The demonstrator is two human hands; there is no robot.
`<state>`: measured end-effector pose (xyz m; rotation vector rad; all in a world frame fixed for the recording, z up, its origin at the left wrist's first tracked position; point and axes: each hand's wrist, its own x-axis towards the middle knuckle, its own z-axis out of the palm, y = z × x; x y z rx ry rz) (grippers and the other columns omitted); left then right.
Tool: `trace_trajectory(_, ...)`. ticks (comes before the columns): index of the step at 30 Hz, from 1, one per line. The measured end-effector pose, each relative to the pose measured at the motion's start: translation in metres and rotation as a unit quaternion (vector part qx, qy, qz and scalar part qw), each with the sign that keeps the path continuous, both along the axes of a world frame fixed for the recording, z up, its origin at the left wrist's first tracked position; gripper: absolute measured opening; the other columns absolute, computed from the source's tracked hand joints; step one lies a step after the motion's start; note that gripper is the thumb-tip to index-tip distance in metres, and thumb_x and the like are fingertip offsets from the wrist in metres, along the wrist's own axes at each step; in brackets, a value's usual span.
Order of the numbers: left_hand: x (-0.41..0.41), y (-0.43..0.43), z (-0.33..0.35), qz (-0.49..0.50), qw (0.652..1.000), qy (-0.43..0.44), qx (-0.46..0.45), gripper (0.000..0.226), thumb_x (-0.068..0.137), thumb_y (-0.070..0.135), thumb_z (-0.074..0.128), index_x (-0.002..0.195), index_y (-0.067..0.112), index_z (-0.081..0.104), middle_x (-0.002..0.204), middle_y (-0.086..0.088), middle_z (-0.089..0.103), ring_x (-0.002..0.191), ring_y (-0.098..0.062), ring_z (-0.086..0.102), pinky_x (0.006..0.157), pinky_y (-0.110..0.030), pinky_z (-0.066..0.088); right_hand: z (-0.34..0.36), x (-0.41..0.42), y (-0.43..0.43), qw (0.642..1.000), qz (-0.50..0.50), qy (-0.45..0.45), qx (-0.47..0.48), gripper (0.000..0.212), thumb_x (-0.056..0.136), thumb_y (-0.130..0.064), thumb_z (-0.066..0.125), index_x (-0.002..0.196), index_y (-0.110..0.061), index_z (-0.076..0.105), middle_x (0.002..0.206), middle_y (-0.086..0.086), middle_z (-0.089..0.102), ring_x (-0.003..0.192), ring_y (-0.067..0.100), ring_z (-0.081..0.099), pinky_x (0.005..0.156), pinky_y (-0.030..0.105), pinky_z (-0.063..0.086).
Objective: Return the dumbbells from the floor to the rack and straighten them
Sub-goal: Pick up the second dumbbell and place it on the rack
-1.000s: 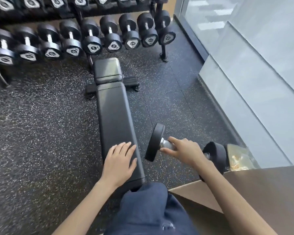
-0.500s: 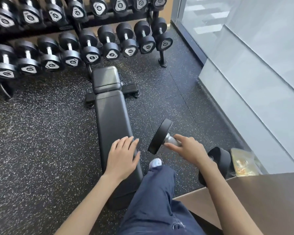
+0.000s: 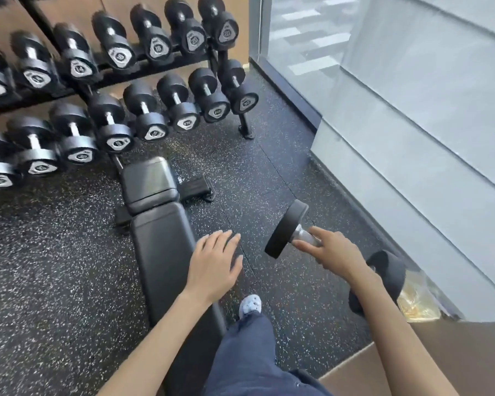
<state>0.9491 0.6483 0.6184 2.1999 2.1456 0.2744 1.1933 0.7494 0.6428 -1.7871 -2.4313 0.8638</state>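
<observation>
My right hand (image 3: 336, 251) grips the metal handle of a black dumbbell (image 3: 286, 228), held above the speckled floor to the right of the bench. Its far head points toward the rack; its near head (image 3: 383, 277) shows behind my wrist. My left hand (image 3: 215, 261) hovers with fingers spread over the right edge of the black bench (image 3: 157, 247) and holds nothing. The dumbbell rack (image 3: 220, 57) stands at the top left, with two tiers of black dumbbells in rows.
A glass wall and a grey ledge (image 3: 412, 167) run along the right. A clear bag (image 3: 417, 301) lies on the floor by the ledge. My leg and shoe (image 3: 250, 305) are beside the bench. A brown surface (image 3: 455, 358) fills the bottom right.
The view has risen and swung so the rack's upper tier shows. My right hand has lifted the dumbbell higher. My left hand has come off the bench pad toward its right edge.
</observation>
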Motion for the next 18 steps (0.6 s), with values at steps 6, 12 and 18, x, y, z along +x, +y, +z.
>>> trace_trajectory(6, -0.029, 0.106, 0.013, -0.020, 0.999, -0.019, 0.016, 0.042, 0.087, 0.034, 0.051, 0.122, 0.012, 0.061, 0.121, -0.006, 0.063, 0.114, -0.025, 0.057, 0.098, -0.042, 0.043, 0.013, -0.028, 0.076, 1.000, -0.022, -0.001, 0.003, 0.045, 0.076, -0.076, 0.041, 0.087, -0.034, 0.051, 0.072, -0.008, 0.063, 0.066, 0.011, 0.062, 0.063, 0.029, 0.049)
trace_trajectory(12, -0.040, 0.160, 0.007, -0.039, 0.998, -0.037, 0.015, 0.041, 0.090, 0.032, 0.055, 0.126, 0.012, 0.058, 0.126, -0.006, 0.060, 0.119, -0.024, 0.053, 0.102, -0.042, 0.038, 0.008, -0.044, 0.124, 0.999, -0.029, -0.011, -0.026, 0.048, 0.074, -0.077, 0.040, 0.088, -0.032, 0.052, 0.073, -0.007, 0.064, 0.069, 0.013, 0.063, 0.069, 0.034, 0.053)
trace_trajectory(18, -0.060, 0.202, -0.014, -0.011, 1.000, -0.025, -0.006, 0.041, 0.088, 0.030, 0.059, 0.124, 0.012, 0.060, 0.123, -0.007, 0.062, 0.117, -0.026, 0.055, 0.101, -0.043, 0.040, -0.006, -0.052, 0.182, 0.998, -0.011, -0.030, -0.055, 0.043, 0.077, -0.073, 0.047, 0.083, -0.030, 0.052, 0.066, -0.009, 0.060, 0.060, 0.011, 0.059, 0.064, 0.031, 0.051)
